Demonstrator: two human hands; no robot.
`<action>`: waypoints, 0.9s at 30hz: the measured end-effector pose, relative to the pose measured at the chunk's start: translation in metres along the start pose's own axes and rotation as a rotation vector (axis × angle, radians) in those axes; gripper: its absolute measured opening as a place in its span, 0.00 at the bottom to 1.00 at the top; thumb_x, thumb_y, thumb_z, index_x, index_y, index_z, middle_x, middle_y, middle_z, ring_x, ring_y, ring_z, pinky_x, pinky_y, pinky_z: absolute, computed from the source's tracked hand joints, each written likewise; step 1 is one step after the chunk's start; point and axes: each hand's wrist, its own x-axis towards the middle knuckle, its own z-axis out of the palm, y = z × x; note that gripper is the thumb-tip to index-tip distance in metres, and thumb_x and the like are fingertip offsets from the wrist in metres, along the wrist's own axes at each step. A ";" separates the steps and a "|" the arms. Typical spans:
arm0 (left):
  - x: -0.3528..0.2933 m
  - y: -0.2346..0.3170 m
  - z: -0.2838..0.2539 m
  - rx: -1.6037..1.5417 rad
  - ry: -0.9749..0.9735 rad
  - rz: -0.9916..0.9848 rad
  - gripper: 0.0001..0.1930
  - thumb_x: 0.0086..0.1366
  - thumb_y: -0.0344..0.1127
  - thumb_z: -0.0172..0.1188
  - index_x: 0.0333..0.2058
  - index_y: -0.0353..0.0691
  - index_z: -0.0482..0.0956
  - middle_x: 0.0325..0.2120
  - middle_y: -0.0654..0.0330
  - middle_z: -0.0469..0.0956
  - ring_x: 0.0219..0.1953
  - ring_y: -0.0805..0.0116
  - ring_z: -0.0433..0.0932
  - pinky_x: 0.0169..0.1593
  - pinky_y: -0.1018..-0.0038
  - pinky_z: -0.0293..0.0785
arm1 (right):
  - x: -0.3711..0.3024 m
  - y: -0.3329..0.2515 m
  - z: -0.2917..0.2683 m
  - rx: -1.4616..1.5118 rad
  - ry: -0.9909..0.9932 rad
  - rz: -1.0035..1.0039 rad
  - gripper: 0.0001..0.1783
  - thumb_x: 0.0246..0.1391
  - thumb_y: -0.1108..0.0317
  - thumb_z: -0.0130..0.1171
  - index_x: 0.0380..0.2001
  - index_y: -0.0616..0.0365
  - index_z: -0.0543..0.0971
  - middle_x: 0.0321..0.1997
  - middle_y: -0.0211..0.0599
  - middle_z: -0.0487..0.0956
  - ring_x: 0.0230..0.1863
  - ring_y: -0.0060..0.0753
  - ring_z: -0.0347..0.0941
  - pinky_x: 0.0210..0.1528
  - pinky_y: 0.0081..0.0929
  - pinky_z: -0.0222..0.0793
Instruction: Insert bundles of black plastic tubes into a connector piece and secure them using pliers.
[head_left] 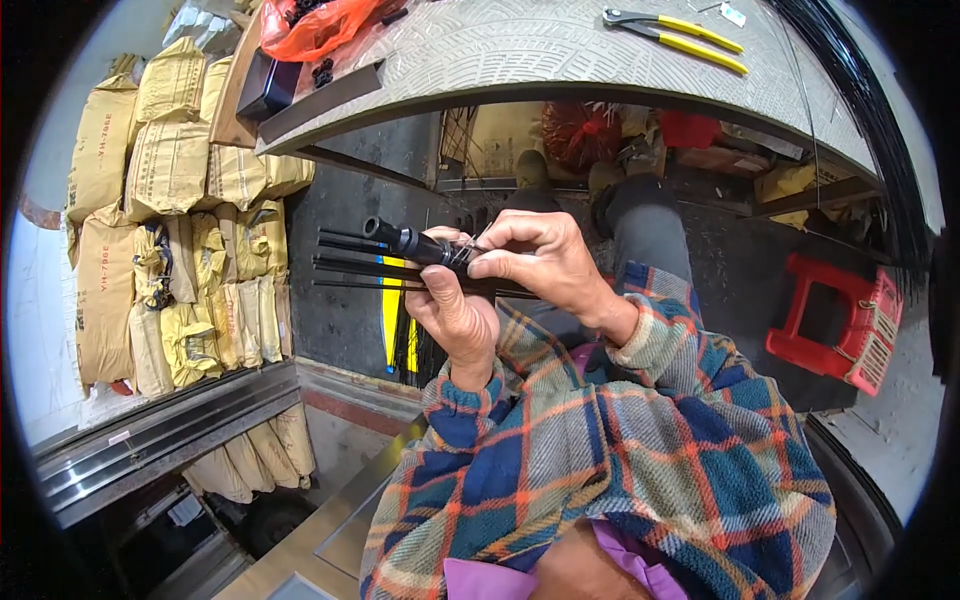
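In front of my body, my left hand is closed round what looks like a folded umbrella frame, its thumb lying along the near side. The frame has a thick black tube with a hollow end pointing up and left. Several thin black rods run beside the tube. Around the middle of the tube sit thin metal wires. My right hand pinches at these wires with thumb and forefinger, and its fingertips partly hide the joint there.
Ahead stands a patterned grey table bearing yellow-handled cutters, a red plastic bag and a bundle of black rods. Yellowish sacks are piled at left. A red plastic stool is at right.
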 end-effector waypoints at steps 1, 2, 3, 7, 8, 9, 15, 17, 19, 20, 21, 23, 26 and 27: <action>0.000 -0.001 0.000 0.005 -0.028 0.040 0.23 0.61 0.51 0.52 0.39 0.32 0.67 0.34 0.58 0.69 0.36 0.71 0.69 0.43 0.75 0.66 | 0.000 -0.002 -0.002 0.033 -0.023 0.027 0.08 0.40 0.76 0.65 0.26 0.64 0.79 0.24 0.29 0.75 0.27 0.14 0.69 0.29 0.13 0.65; 0.000 -0.001 0.000 0.009 -0.056 0.081 0.24 0.62 0.51 0.51 0.39 0.31 0.67 0.35 0.57 0.68 0.35 0.71 0.69 0.41 0.75 0.66 | 0.001 -0.003 -0.002 0.066 -0.047 0.054 0.07 0.40 0.76 0.65 0.26 0.64 0.79 0.23 0.29 0.75 0.27 0.14 0.68 0.29 0.13 0.64; 0.000 -0.001 0.001 0.008 -0.055 0.080 0.24 0.62 0.51 0.51 0.39 0.31 0.67 0.35 0.57 0.68 0.35 0.71 0.69 0.41 0.75 0.66 | 0.000 -0.004 -0.002 0.064 -0.047 0.055 0.07 0.40 0.76 0.65 0.26 0.64 0.79 0.23 0.29 0.75 0.27 0.14 0.68 0.29 0.13 0.64; -0.004 -0.004 0.005 0.079 -0.054 0.067 0.29 0.62 0.59 0.44 0.38 0.32 0.65 0.34 0.57 0.64 0.34 0.71 0.65 0.40 0.75 0.64 | -0.005 -0.007 0.005 0.109 0.021 0.106 0.08 0.41 0.75 0.65 0.24 0.64 0.75 0.26 0.29 0.74 0.27 0.14 0.68 0.28 0.15 0.64; -0.003 -0.007 0.006 0.118 -0.033 0.088 0.30 0.61 0.61 0.44 0.35 0.33 0.64 0.32 0.59 0.62 0.32 0.71 0.63 0.38 0.75 0.62 | -0.008 -0.010 0.008 0.063 0.070 0.092 0.09 0.41 0.75 0.65 0.23 0.63 0.73 0.26 0.29 0.74 0.27 0.14 0.68 0.28 0.15 0.64; -0.001 -0.008 0.006 0.117 -0.031 0.086 0.30 0.61 0.61 0.44 0.35 0.33 0.64 0.32 0.59 0.62 0.32 0.71 0.63 0.38 0.75 0.62 | -0.012 -0.011 0.010 -0.103 0.086 -0.008 0.11 0.40 0.76 0.66 0.22 0.61 0.71 0.26 0.30 0.73 0.27 0.17 0.68 0.29 0.18 0.65; 0.001 0.003 0.005 0.123 -0.185 0.137 0.27 0.60 0.61 0.44 0.30 0.37 0.61 0.27 0.61 0.59 0.31 0.72 0.60 0.38 0.75 0.60 | -0.018 0.001 0.016 -0.054 0.079 -0.185 0.13 0.38 0.75 0.65 0.27 0.60 0.70 0.32 0.31 0.68 0.34 0.22 0.66 0.37 0.20 0.64; 0.001 0.004 0.007 0.114 -0.191 0.148 0.27 0.61 0.61 0.43 0.30 0.37 0.61 0.27 0.61 0.59 0.31 0.72 0.60 0.38 0.74 0.60 | -0.017 0.001 0.015 0.002 0.063 -0.066 0.14 0.38 0.75 0.65 0.28 0.60 0.70 0.34 0.32 0.67 0.36 0.23 0.65 0.38 0.20 0.63; 0.001 0.005 0.005 0.114 -0.234 0.145 0.27 0.61 0.62 0.42 0.30 0.37 0.61 0.27 0.61 0.59 0.31 0.72 0.60 0.39 0.74 0.60 | -0.013 0.008 0.012 0.002 0.020 -0.164 0.15 0.39 0.74 0.65 0.30 0.59 0.69 0.37 0.33 0.64 0.38 0.23 0.63 0.39 0.20 0.62; 0.001 0.005 0.005 0.134 -0.238 0.167 0.28 0.60 0.62 0.42 0.31 0.38 0.61 0.27 0.61 0.59 0.32 0.72 0.60 0.39 0.74 0.60 | -0.013 0.007 0.013 0.001 0.023 -0.162 0.15 0.39 0.74 0.65 0.30 0.59 0.69 0.37 0.33 0.64 0.38 0.23 0.63 0.39 0.20 0.62; 0.001 0.004 0.004 0.133 -0.240 0.164 0.28 0.60 0.62 0.42 0.31 0.38 0.61 0.27 0.61 0.59 0.32 0.72 0.60 0.39 0.74 0.60 | -0.013 0.006 0.014 0.124 0.004 -0.062 0.15 0.40 0.73 0.64 0.30 0.59 0.68 0.37 0.33 0.63 0.39 0.23 0.63 0.40 0.20 0.62; -0.001 0.002 0.003 0.104 -0.212 0.156 0.28 0.61 0.62 0.42 0.31 0.37 0.61 0.29 0.61 0.59 0.33 0.71 0.60 0.40 0.74 0.60 | -0.014 0.004 0.015 0.248 -0.015 0.041 0.15 0.40 0.73 0.64 0.31 0.59 0.68 0.37 0.33 0.63 0.40 0.23 0.62 0.41 0.20 0.61; -0.002 0.009 0.012 0.062 -0.156 0.100 0.27 0.61 0.62 0.42 0.32 0.37 0.62 0.30 0.61 0.59 0.33 0.71 0.60 0.41 0.74 0.60 | -0.015 0.005 0.017 0.074 0.008 -0.110 0.13 0.40 0.73 0.64 0.29 0.59 0.70 0.37 0.34 0.64 0.40 0.26 0.63 0.42 0.22 0.61; 0.000 0.007 0.008 0.032 -0.196 0.086 0.27 0.62 0.61 0.41 0.33 0.37 0.63 0.31 0.60 0.59 0.34 0.71 0.60 0.42 0.74 0.59 | -0.015 0.007 0.018 -0.037 0.046 -0.213 0.12 0.40 0.73 0.64 0.28 0.60 0.71 0.37 0.35 0.65 0.40 0.27 0.63 0.42 0.23 0.61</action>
